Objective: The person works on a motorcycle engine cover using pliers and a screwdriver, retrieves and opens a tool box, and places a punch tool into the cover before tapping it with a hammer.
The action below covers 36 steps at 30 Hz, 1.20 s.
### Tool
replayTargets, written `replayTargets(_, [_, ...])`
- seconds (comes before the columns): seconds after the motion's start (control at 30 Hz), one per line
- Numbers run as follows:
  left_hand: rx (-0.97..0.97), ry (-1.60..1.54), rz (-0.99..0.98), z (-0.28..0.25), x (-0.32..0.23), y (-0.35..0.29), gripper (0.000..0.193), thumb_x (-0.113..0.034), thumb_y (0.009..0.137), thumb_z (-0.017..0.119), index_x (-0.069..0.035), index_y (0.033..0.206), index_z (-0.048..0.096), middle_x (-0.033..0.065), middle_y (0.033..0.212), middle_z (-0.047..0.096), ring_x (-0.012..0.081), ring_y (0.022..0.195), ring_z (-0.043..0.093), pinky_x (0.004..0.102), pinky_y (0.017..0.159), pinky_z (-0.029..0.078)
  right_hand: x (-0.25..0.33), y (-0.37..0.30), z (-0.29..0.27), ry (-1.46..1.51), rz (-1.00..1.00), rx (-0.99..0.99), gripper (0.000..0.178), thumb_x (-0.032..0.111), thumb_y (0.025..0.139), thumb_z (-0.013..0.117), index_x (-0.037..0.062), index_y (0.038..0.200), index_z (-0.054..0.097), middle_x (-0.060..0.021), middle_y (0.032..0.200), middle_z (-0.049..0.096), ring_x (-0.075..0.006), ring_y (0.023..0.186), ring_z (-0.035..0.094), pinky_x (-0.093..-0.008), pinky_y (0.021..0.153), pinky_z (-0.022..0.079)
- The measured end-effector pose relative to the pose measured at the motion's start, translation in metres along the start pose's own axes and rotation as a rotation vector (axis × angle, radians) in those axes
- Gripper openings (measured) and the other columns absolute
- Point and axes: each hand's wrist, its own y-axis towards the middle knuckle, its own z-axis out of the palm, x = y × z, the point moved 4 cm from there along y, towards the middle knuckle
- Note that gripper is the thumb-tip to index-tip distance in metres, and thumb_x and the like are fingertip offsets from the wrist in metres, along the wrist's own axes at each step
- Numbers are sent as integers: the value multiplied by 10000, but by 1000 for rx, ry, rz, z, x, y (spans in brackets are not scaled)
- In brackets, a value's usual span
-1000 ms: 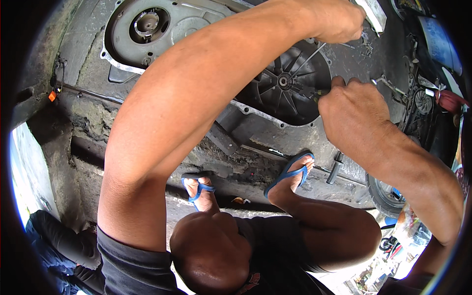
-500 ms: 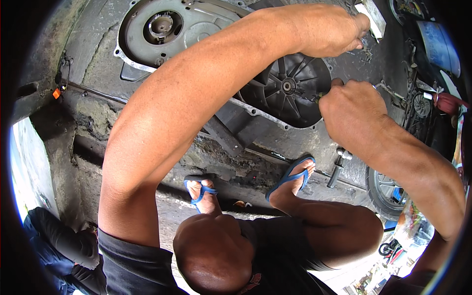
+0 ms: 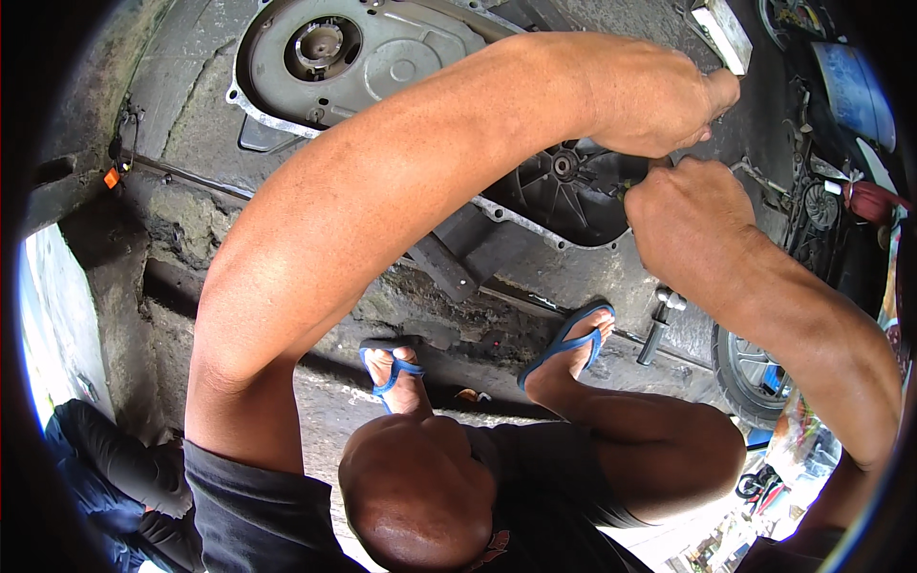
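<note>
A grey metal engine casing (image 3: 394, 69) lies on the ground, with a round opening at its left end and a dark ribbed recess (image 3: 579, 196) at its right. Across it stretches my left arm. My left hand (image 3: 659, 100) is over the right end, fingers curled downward; what they grip, if anything, is hidden. Close below it, by the casing's right rim, my right hand (image 3: 690, 202) is closed in a fist. A small dark tip shows beside its knuckles, too little to name.
A white box (image 3: 723, 36) stands beyond my left hand. A hammer (image 3: 659, 327) lies near my right forearm, by a wheel (image 3: 747, 377). A dark flat bar (image 3: 441, 267) rests below the casing. Motorcycle parts (image 3: 820, 205) line the right side. My feet wear blue flip-flops (image 3: 597, 336).
My left hand has come down toward my right hand, away from the white box, and now covers more of the ribbed recess. My right hand has barely shifted.
</note>
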Motion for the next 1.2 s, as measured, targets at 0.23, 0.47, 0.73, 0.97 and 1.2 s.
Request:
replayTargets(0.23, [-80, -133, -190, -1, 8, -11, 298, -179, 899, 685, 32, 1101, 628, 197, 930, 725, 319, 883, 729, 399, 798, 575, 0, 4, 2, 15, -17, -30, 73, 77, 792, 718, 25, 819, 763, -149, 752, 709, -166, 690, 718, -299, 598, 596])
replayTargets(0.47, [-68, -188, -203, -5, 0, -15, 250, -152, 861, 712, 3, 1055, 736, 199, 882, 732, 290, 851, 740, 385, 785, 602, -2, 4, 5, 3, -31, -19, 82, 89, 798, 716, 24, 812, 763, -156, 746, 708, -173, 683, 718, -310, 562, 592])
replayTargets(0.73, [-110, -182, -105, -8, -3, -20, 305, -150, 867, 696, 10, 1125, 715, 206, 941, 733, 279, 879, 741, 377, 821, 599, 0, 3, 7, 44, -16, -127, 96, 84, 733, 686, 10, 731, 748, -177, 690, 696, -270, 668, 721, -374, 637, 572])
replayTargets(0.97, [-34, -174, -106, -5, -3, -12, 330, -166, 885, 686, 7, 1165, 696, 202, 968, 732, 293, 907, 735, 381, 848, 588, -3, -2, 7, 12, -1, -29, 87, 83, 755, 711, 15, 780, 758, -172, 720, 703, -227, 680, 719, -349, 598, 583])
replayTargets(1.2, [39, -134, -116, 12, 7, 9, 345, -172, 880, 705, 29, 1160, 684, 213, 948, 729, 304, 905, 731, 390, 843, 577, 2, 4, -1, 20, -13, -53, 101, 95, 788, 693, 27, 806, 765, -158, 766, 716, -217, 727, 734, -330, 627, 593])
